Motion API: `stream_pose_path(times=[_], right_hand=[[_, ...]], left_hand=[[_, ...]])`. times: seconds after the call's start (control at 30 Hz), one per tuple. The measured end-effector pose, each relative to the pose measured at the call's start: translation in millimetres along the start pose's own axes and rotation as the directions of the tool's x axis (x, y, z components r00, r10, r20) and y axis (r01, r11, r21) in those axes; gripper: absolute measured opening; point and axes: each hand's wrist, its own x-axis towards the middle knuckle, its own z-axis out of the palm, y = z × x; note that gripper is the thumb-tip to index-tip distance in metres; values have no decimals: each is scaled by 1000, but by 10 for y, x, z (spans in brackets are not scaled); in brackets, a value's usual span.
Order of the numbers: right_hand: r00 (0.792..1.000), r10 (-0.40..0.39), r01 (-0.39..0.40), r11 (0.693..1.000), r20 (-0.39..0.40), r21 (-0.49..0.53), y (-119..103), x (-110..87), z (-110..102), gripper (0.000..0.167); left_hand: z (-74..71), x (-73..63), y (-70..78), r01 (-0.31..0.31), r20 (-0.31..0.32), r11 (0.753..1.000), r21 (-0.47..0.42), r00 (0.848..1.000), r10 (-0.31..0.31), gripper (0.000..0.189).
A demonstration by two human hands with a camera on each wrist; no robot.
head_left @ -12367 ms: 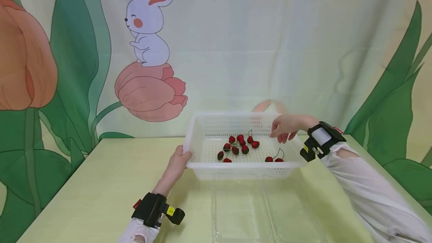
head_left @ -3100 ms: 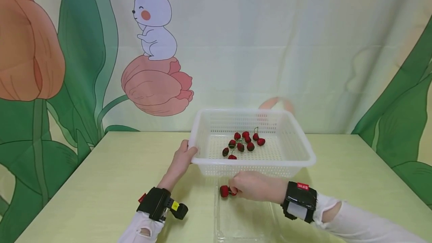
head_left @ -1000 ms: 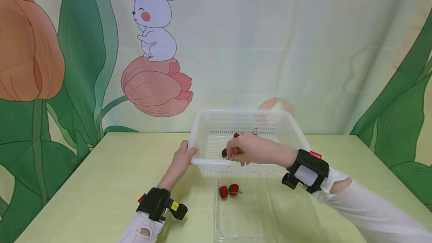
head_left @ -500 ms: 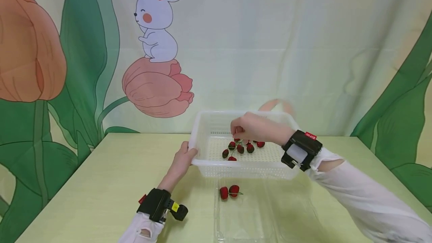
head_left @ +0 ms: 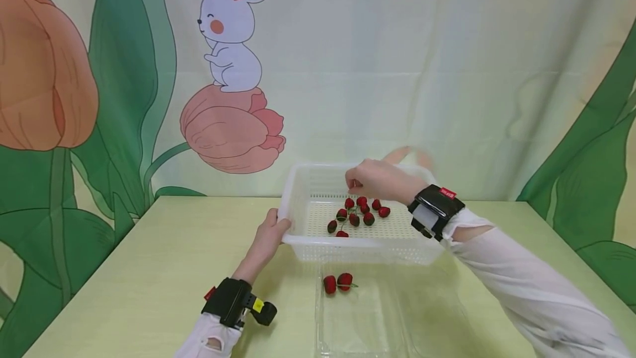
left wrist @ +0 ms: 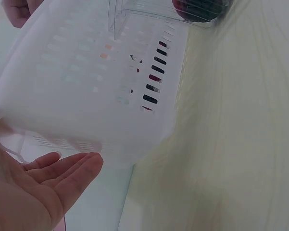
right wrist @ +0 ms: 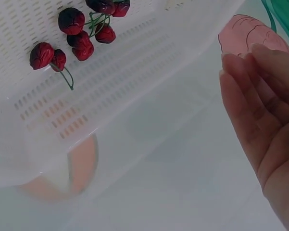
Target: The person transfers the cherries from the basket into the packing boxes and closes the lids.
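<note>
My left hand (head_left: 267, 236) holds the left rim of the white perforated plastic basket (head_left: 367, 241), thumb over the edge. In the left wrist view, the fingers (left wrist: 77, 175) lie along the basket's outer side. Over the back of the basket hovers my right hand (head_left: 385, 179). Its fingers (right wrist: 245, 96) are loosely bent with nothing between them in the right wrist view. Several red cherries (head_left: 369, 219), some with green stems, lie on the basket floor below it. In front, a clear plastic box (head_left: 365, 325) has two cherries (head_left: 345, 281) joined by a stem near its far left corner.
The basket and box stand on a pale yellow table (head_left: 164, 269). Behind it hangs a curtain (head_left: 343, 70) printed with a rabbit and tulips. A second clear section (head_left: 437, 314), likely the box's lid, lies on the right.
The cherry pair was at the basket's front right and is now in the clear box. My right hand moved from the box back over the basket, then slightly up and away from the cherries.
</note>
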Motion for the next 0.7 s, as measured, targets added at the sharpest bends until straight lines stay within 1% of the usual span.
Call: stream_pose_path(times=[0.23,0.37,0.5,0.6,0.7], right_hand=[[999,-6,3,997,-44,-72,128,88,77,13],[998,-7,1,995,-62,-99,176,124,127,12],[998,-18,9,987,-60,-159,206,170,185,12],[998,-41,29,978,-52,-208,212,201,234,13],[997,-64,51,971,-50,-236,209,226,287,13]], left_hand=[[-7,-5,-5,-8,2,1000,-10,1000,8,42],[-13,-10,-17,-8,1,1000,-8,1000,8,42],[-21,-8,-23,-6,3,1000,-8,1000,6,41],[-23,-4,-23,-7,7,1000,-3,1000,7,42],[-20,-5,-20,-5,8,1000,1,1000,5,43]])
